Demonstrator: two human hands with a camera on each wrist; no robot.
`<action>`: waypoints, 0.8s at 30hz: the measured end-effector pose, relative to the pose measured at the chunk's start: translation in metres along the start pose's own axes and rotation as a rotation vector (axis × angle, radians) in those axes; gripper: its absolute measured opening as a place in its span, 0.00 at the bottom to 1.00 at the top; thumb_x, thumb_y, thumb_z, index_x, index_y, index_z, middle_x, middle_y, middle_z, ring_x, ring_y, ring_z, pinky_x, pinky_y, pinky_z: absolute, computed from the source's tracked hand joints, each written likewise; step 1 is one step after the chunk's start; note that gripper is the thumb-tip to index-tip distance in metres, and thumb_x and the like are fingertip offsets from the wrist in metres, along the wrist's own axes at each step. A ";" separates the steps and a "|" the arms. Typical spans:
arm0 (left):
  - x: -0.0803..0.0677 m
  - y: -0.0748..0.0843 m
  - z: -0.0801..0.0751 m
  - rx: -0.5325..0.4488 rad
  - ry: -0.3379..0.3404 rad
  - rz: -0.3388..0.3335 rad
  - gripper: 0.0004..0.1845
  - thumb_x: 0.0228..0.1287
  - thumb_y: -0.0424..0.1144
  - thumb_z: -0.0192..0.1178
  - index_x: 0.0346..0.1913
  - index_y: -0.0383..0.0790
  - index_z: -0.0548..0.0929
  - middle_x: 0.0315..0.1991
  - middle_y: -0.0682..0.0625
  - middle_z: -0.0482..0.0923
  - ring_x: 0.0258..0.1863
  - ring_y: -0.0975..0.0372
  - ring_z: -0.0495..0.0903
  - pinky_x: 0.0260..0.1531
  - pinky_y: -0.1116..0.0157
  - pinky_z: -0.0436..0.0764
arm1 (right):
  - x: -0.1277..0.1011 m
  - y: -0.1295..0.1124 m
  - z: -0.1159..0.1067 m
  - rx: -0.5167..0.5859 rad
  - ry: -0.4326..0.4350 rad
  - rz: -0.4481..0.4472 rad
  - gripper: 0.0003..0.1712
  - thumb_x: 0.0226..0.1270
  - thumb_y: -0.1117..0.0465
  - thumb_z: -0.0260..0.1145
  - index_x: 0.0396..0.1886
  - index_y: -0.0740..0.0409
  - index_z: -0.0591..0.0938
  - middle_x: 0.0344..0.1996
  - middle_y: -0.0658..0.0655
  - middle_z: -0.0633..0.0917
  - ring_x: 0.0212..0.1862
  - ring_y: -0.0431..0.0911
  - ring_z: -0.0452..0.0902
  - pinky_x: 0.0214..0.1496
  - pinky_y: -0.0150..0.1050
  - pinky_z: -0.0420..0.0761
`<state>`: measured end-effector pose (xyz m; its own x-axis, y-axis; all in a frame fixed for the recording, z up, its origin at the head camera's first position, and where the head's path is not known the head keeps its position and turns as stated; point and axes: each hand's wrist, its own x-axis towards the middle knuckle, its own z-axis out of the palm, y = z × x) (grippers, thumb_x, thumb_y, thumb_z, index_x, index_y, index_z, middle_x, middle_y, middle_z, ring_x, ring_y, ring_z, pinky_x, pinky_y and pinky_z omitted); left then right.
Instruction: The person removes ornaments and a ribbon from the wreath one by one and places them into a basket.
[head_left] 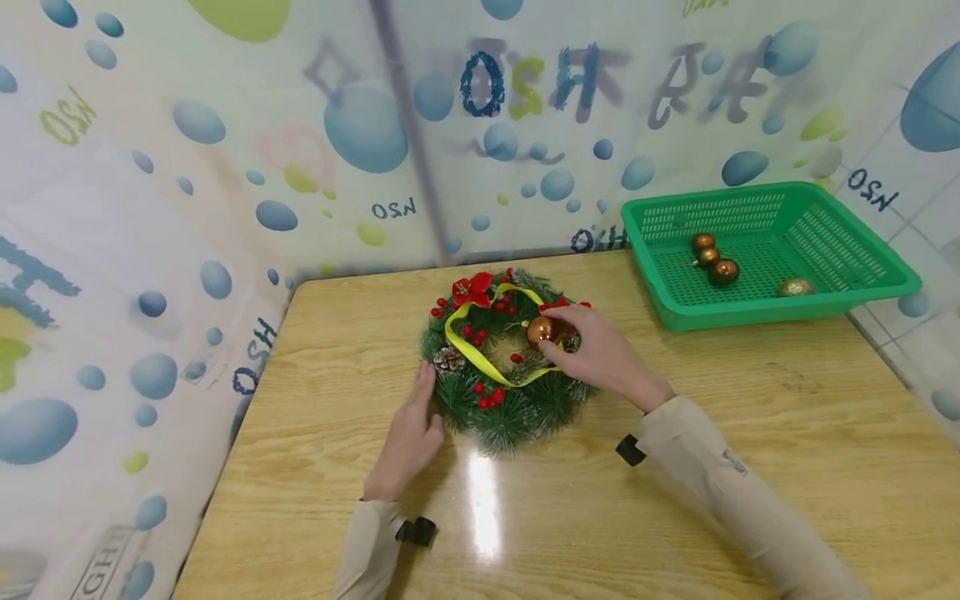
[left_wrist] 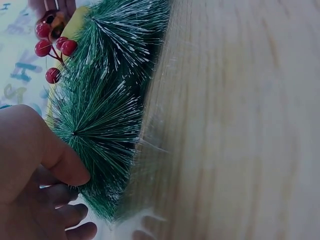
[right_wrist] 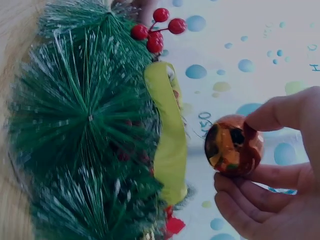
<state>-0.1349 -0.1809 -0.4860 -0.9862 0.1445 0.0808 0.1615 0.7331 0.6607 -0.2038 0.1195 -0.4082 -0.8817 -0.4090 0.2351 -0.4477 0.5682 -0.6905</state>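
Observation:
A green Christmas wreath (head_left: 504,412) with red berries, red flowers and a pine cone (head_left: 448,359) lies on the wooden table. A yellow ribbon (head_left: 476,353) runs in a loop over its top. My right hand (head_left: 600,354) pinches a shiny copper bauble (right_wrist: 234,145) between thumb and fingers, above the right part of the wreath. My left hand (head_left: 408,433) rests against the wreath's left edge. In the left wrist view its thumb lies against the green needles, with the other fingers loosely bent beside them.
A green plastic basket (head_left: 675,315) stands at the table's back right. Inside lie several copper baubles (head_left: 723,272) and a paler gold glittery one (head_left: 795,287). A patterned curtain (head_left: 367,129) with blue and green dots hangs behind and to the left of the table (head_left: 330,333).

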 end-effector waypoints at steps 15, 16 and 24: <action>0.001 -0.001 0.003 0.002 -0.012 -0.022 0.44 0.63 0.23 0.50 0.81 0.33 0.45 0.83 0.38 0.39 0.81 0.44 0.45 0.79 0.48 0.50 | -0.008 0.016 -0.021 0.017 0.201 -0.032 0.24 0.67 0.60 0.68 0.61 0.65 0.81 0.48 0.64 0.88 0.47 0.56 0.86 0.50 0.53 0.87; 0.001 -0.001 0.004 0.006 -0.012 -0.022 0.44 0.63 0.23 0.50 0.81 0.33 0.45 0.83 0.38 0.39 0.81 0.44 0.45 0.79 0.48 0.49 | -0.008 0.016 -0.022 0.019 0.218 -0.035 0.24 0.67 0.60 0.68 0.60 0.66 0.81 0.48 0.64 0.88 0.47 0.56 0.86 0.50 0.53 0.87; 0.001 0.001 0.004 0.017 -0.008 -0.014 0.43 0.64 0.24 0.50 0.81 0.32 0.45 0.83 0.38 0.39 0.81 0.45 0.45 0.79 0.48 0.50 | -0.013 0.020 -0.032 0.018 0.344 -0.032 0.24 0.66 0.62 0.70 0.59 0.67 0.82 0.44 0.66 0.89 0.45 0.57 0.86 0.50 0.54 0.87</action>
<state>-0.1356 -0.1778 -0.4882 -0.9881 0.1392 0.0660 0.1485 0.7463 0.6488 -0.2066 0.1592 -0.4030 -0.8670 -0.1605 0.4717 -0.4763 0.5446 -0.6903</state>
